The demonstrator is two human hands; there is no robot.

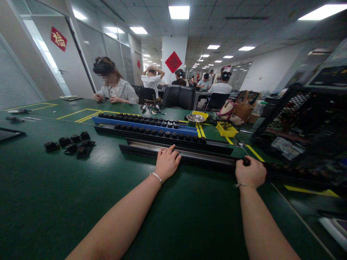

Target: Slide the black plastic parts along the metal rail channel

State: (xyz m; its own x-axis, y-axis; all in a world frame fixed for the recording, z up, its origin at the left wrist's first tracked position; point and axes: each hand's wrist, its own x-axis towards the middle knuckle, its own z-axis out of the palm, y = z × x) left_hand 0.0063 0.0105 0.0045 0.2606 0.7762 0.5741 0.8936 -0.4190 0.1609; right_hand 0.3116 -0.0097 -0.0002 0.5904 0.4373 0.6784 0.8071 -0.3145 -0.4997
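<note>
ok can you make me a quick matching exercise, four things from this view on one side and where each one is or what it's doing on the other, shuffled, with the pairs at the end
1. left hand
2. right hand
3. metal bowl
4. loose black pieces

A. by a yellow tray
B. fingers spread over the near black rail
C. grouped on the green table
D. fingers curled around a small black part

Pairs: 1-B, 2-D, 3-A, 4-C

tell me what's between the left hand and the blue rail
In the head view, a black rail bearing a row of black parts lies there; the left hand touches the nearer black channel.
</note>
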